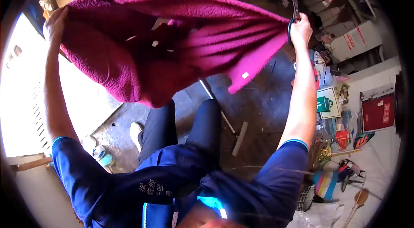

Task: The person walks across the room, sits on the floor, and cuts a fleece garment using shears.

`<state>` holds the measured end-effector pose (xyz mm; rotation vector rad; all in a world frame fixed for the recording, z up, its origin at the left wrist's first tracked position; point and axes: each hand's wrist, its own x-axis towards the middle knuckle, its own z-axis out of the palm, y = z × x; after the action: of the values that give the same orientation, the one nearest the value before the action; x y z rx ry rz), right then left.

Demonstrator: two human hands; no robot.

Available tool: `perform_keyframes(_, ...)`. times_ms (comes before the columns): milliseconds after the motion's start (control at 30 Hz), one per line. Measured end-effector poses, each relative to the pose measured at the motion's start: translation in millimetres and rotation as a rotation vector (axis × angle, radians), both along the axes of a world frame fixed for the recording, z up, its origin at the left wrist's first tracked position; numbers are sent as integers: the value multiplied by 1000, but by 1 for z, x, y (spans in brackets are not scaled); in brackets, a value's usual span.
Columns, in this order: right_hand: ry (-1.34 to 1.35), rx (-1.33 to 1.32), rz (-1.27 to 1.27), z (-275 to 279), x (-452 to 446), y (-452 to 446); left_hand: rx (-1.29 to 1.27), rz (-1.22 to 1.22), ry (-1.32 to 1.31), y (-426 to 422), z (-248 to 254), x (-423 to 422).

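Cluttered room — scuffed floor (254, 103) —

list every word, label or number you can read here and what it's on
"消火栓", sideways on the red panel
"苑", among other characters on the blue shirt; the rest too blurred to quote surely
Red print on the white box: too blurred
Green sign: white marks, not readable
Cloth and scissors: no readable text
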<state>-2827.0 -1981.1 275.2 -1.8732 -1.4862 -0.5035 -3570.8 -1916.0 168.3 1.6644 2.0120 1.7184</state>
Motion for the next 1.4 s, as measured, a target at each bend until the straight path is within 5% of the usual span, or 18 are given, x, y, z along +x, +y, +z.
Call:
perform_keyframes(133, -54, 50, -2, 36, -7, 4, -87, 172, 232, -13, 54, 35)
perform_keyframes(467, 1, 58, -152, 67, -21, 5, 31, 206, 226, -22, 80, 26)
perform_keyframes(667, 45, -44, -39, 19, -25, -2, 35, 84, 97, -40, 17, 25)
perform_keyframes(767, 99, -127, -51, -13, -32, -9, 16, -146, -172, -15, -34, 7)
perform_keyframes(1167, 179, -100, -130, -52, -12, -10, 68, 34, 92, -38, 22, 61)
perform_keyframes(1400, 194, -44, -152, -47, -6, -13, 115, -69, -72, -16, 22, 63)
